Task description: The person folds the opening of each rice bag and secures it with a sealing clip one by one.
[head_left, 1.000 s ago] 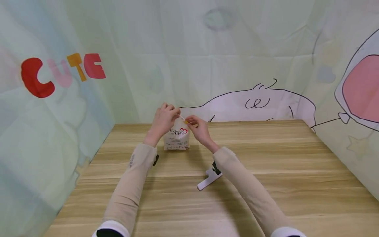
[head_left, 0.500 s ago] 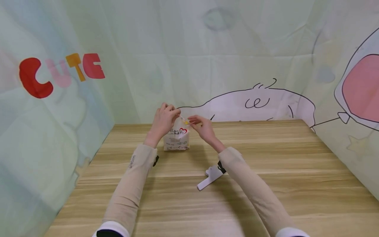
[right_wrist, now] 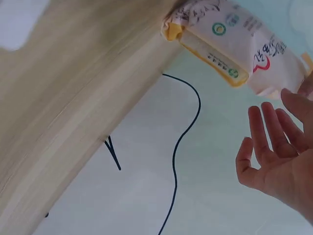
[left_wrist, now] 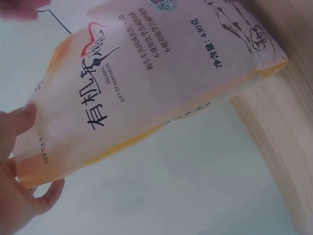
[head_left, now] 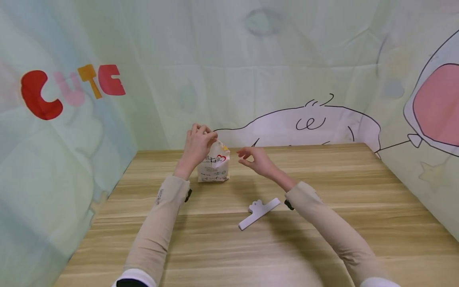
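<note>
A white and yellow printed food bag [head_left: 213, 169] with a red heart stands upright on the wooden table [head_left: 161, 239], near its back edge. My left hand [head_left: 197, 145] pinches the bag's top left corner; in the left wrist view the thumb lies on the front and fingers curl behind. My right hand [head_left: 259, 161] is off to the bag's right, apart from it, fingers loosely bent and holding nothing. A white bag clip [head_left: 259, 213] with a long straight bar lies on the table, nearer me and below the right hand.
A printed cloth backdrop [head_left: 229, 79] rises right behind the table and along both sides. The table's back edge runs close behind the bag.
My right hand has let go of the bag's top right corner and moved right. The clip now shows whole from under the right sleeve. My left hand keeps its grip.
</note>
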Action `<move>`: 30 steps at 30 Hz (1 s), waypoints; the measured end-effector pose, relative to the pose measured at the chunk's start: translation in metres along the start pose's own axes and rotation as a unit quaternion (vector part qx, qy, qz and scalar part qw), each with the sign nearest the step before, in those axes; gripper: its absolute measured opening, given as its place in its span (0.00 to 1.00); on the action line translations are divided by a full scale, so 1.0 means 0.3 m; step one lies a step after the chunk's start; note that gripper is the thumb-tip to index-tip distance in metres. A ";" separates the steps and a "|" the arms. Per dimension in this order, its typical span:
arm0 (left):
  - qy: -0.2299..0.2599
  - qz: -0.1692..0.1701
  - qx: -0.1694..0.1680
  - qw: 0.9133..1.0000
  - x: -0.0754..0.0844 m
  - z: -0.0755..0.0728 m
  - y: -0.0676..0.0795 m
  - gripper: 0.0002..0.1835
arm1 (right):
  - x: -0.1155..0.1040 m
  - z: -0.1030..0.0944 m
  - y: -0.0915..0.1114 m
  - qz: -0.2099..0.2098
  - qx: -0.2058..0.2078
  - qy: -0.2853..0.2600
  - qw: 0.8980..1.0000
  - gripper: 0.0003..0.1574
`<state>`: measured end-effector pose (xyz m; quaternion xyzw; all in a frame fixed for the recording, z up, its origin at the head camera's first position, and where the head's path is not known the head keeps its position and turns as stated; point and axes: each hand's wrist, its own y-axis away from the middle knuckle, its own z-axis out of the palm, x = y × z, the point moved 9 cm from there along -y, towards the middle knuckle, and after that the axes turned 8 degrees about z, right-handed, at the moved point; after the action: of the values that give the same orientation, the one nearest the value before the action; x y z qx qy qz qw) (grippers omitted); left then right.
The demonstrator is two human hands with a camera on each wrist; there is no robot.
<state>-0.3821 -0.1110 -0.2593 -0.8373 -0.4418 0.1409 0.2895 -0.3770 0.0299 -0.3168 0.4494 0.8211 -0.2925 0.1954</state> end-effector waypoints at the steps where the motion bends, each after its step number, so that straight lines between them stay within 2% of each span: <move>1: 0.000 -0.001 0.002 1.000 0.000 -0.001 0.001 0.09 | -0.005 0.006 0.014 -0.011 -0.009 0.015 1.000 0.17; 5: -0.003 -0.003 0.007 1.000 -0.001 -0.002 0.005 0.08 | -0.011 0.042 0.078 -0.051 -0.044 0.068 0.995 0.18; 9: -0.001 -0.003 0.003 1.000 0.000 0.003 0.007 0.08 | -0.003 0.072 0.136 -0.079 -0.064 0.095 0.990 0.16; 12: 0.003 0.000 -0.001 1.000 0.005 0.004 0.007 0.08 | 0.012 0.088 0.171 -0.086 -0.073 0.114 0.987 0.15; 15: 0.008 0.002 0.000 1.000 0.007 0.002 0.007 0.09 | 0.033 0.106 0.200 -0.075 -0.092 0.136 0.984 0.17; 19: 0.016 0.002 0.001 1.000 0.006 0.005 0.008 0.08 | 0.051 0.131 0.241 -0.075 -0.119 0.176 0.974 0.20; 24: 0.024 0.002 0.005 1.000 0.004 0.003 0.008 0.08 | 0.059 0.152 0.281 -0.095 -0.121 0.205 0.967 0.19; 30: 0.025 0.002 0.007 1.000 0.001 -0.002 0.010 0.08 | 0.070 0.167 0.312 -0.092 -0.130 0.226 0.961 0.22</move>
<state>-0.3798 -0.1123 -0.2605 -0.8395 -0.4319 0.1234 0.3058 -0.3052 0.0499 -0.3951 0.3972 0.9126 -0.0904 0.0339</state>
